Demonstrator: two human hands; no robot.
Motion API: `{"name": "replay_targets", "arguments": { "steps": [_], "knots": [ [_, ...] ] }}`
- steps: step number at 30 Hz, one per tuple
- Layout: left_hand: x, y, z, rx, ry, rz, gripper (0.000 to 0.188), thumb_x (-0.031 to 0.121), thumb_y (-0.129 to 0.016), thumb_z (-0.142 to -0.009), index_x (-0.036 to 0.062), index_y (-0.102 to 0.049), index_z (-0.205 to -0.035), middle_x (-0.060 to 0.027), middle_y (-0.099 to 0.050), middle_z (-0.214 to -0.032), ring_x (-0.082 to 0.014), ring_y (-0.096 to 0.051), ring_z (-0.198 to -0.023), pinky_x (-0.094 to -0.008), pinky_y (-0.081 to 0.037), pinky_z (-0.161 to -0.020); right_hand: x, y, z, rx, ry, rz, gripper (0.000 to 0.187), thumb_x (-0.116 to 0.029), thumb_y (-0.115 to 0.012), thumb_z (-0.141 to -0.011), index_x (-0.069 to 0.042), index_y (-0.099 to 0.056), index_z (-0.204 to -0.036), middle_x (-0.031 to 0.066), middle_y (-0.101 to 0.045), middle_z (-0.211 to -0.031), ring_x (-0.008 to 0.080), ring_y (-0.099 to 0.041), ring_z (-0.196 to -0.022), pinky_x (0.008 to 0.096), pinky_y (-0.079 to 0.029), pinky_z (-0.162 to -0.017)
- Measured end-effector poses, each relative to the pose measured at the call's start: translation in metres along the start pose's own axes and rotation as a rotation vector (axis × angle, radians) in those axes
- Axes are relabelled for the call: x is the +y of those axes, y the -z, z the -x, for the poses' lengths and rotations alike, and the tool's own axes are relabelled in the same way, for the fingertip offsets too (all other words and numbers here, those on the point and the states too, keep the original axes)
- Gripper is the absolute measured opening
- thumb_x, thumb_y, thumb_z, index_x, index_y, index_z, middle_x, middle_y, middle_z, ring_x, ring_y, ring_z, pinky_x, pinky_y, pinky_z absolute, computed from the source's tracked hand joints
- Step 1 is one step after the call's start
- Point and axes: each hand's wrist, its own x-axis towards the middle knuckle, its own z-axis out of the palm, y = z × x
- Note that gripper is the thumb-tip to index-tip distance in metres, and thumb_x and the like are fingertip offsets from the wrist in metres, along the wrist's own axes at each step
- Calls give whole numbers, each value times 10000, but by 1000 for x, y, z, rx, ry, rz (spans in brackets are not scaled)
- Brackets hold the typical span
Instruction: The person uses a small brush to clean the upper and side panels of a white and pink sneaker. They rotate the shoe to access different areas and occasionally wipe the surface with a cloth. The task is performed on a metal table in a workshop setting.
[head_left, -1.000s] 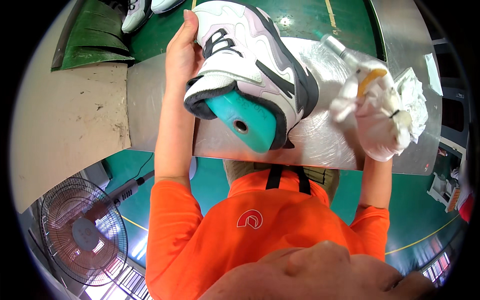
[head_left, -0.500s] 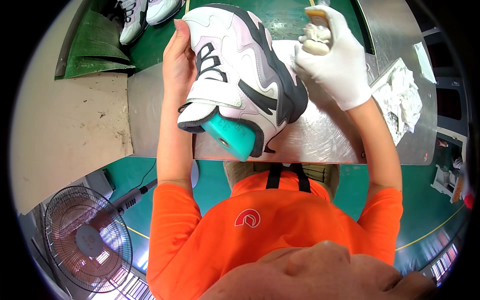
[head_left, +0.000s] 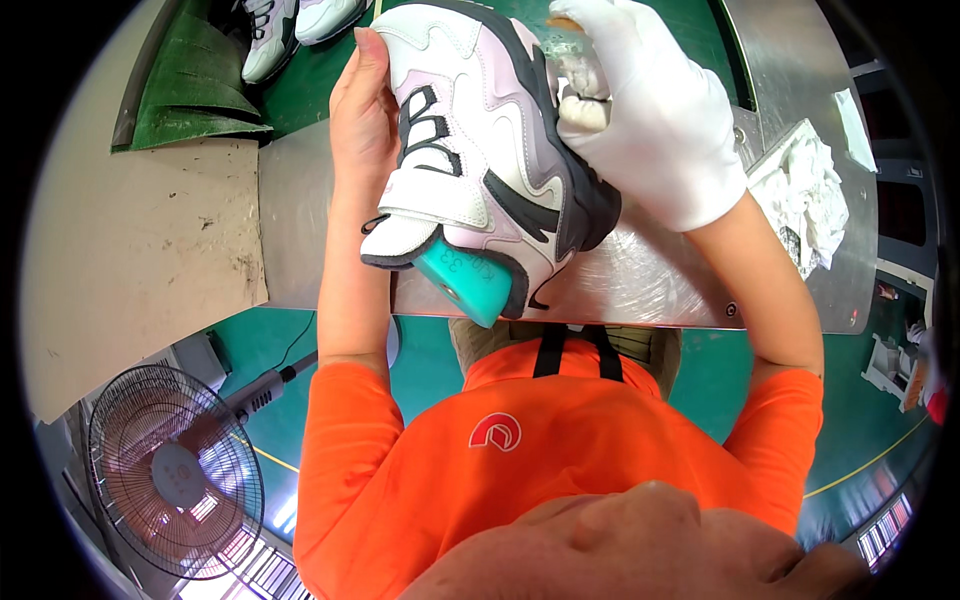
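A white, lilac and dark grey sneaker (head_left: 470,140) is tilted above the metal tabletop, its toe pointing away from me. A turquoise shoe last (head_left: 465,280) sticks out of its collar. My bare left hand (head_left: 362,115) is closed on the shoe's left side near the toe, the fingers partly hidden behind it. White-gloved, my right hand (head_left: 655,120) is closed around what looks like a small brush (head_left: 575,50) with a brown edge and pale bristles. That brush is at the sole edge on the shoe's right side; whether it touches is hard to tell.
Crumpled white cloth (head_left: 808,205) lies on the metal tabletop (head_left: 660,285) at the right. Two more sneakers (head_left: 270,40) stand on the green surface at the far left, beside a green flap (head_left: 195,100). A fan (head_left: 178,475) stands below left.
My right hand has moved left with the brush, closer to the shoe's sole. The shoe and my left hand have barely shifted.
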Motion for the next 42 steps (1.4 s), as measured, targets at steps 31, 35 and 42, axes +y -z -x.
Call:
{"name": "replay_targets", "arguments": {
  "steps": [31, 35, 42],
  "knots": [
    [0, 0, 2, 1, -37, 73, 389, 324, -559, -971, -25, -577, -1142, -99, -653, -1066, -167, -634, -955, -294, -514, -833, 14, -1, 29, -244, -841, -1124, 489, -94, -757, -741, -30, -551, -1180, 19, -603, -979, 79, -580, -841, 221, -481, -755],
    [-2, 2, 0, 3, -16, 106, 380, 319, -561, -971, -22, -579, -1138, -96, -656, -1054, -164, -638, -942, -292, -520, -822, 9, -4, 26, -190, -857, -1172, 500, -103, -769, -740, -39, -551, -1185, 12, -605, -970, 69, -573, -817, 213, -474, -720],
    [2, -8, 6, 21, -54, 23, 368, 323, -562, -969, -13, -589, -1115, -83, -669, -1014, -156, -648, -912, -288, -526, -805, 4, -6, 25, -194, -837, -1150, 526, -126, -784, -734, -31, -546, -1194, 18, -603, -987, 75, -569, -827, 220, -473, -726]
  ]
}}
